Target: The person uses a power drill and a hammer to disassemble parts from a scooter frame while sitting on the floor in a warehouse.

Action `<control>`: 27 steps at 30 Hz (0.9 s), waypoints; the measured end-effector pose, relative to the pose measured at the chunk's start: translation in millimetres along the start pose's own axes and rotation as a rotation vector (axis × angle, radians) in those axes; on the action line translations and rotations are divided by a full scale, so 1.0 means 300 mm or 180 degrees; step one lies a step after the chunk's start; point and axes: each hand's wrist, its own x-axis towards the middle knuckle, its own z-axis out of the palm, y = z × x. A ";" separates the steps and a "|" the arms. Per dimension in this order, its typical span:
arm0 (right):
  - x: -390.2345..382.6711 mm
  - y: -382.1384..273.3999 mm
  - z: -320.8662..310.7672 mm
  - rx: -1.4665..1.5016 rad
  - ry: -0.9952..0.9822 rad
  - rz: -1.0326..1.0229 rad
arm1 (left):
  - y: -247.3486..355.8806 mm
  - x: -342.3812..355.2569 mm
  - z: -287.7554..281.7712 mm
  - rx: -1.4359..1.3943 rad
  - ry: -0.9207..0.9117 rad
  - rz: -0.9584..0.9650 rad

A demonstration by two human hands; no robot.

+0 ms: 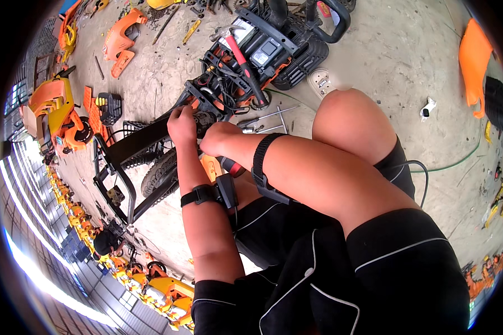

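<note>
My left hand (182, 125) has its fingers curled at a black metal joint of a dismantled vehicle's frame (137, 144). Just right and slightly below, my right hand (215, 138) is curled against the same assembly; what it holds is hidden. A black tyre (155, 177) lies beneath the frame. Under my forearms are an orange piece (210, 167) and a red-and-black tool (232, 166), partly hidden. Above my hands, a red-handled hammer (240, 58) rests on the vehicle's wired body (265, 53). Metal hand tools (268, 120) lie on the floor beside it.
Orange panels (120, 39) lie upper left, another panel (473, 61) upper right. A yellow-orange vehicle (56, 106) stands left, with rows of similar ones (167, 293) beyond. A green hose (458, 159) crosses the floor (402, 67). A person in dark clothing (105, 243) is at lower left.
</note>
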 end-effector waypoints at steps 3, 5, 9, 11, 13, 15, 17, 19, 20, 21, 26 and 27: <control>-0.010 0.010 0.001 0.0053 0.0093 0.0035 | -0.008 0.015 0.021 0.0189 -0.0045 0.0087; -0.008 0.015 0.003 0.0091 0.0145 0.0028 | -0.007 0.017 0.025 0.0187 -0.0053 0.0093; -0.011 0.002 0.004 0.0049 0.0014 -0.0023 | -0.009 0.014 0.002 -0.0031 -0.0043 0.0049; -0.013 0.002 0.000 0.0033 -0.0020 -0.0009 | 0.000 0.003 0.005 -0.0012 -0.0026 0.0053; -0.008 0.002 -0.003 -0.0070 -0.0070 0.0007 | 0.001 0.007 0.004 -0.0006 -0.0036 0.0045; -0.006 -0.001 -0.003 -0.0028 -0.0088 0.0025 | -0.002 0.011 0.002 0.0006 -0.0097 0.0011; -0.005 0.001 -0.002 -0.0041 -0.0070 0.0034 | 0.012 -0.002 0.002 0.0072 -0.0071 0.0075; -0.028 -0.009 -0.003 -0.0131 -0.0043 0.0005 | -0.001 -0.009 -0.024 0.0183 0.0006 0.0089; -0.022 -0.014 -0.004 -0.0354 -0.0084 -0.0123 | -0.025 0.011 -0.038 0.0255 0.0060 0.0075; -0.009 -0.022 -0.005 -0.0601 -0.0150 -0.0277 | -0.049 0.009 -0.065 0.0327 0.0149 0.0039; 0.003 -0.007 -0.105 -0.0899 -0.0031 -0.0241 | 0.239 -0.253 -0.071 -0.0819 0.0161 0.0353; 0.014 -0.016 -0.100 -0.1000 -0.0030 -0.0292 | 0.224 -0.270 -0.093 -0.0957 0.0130 0.0552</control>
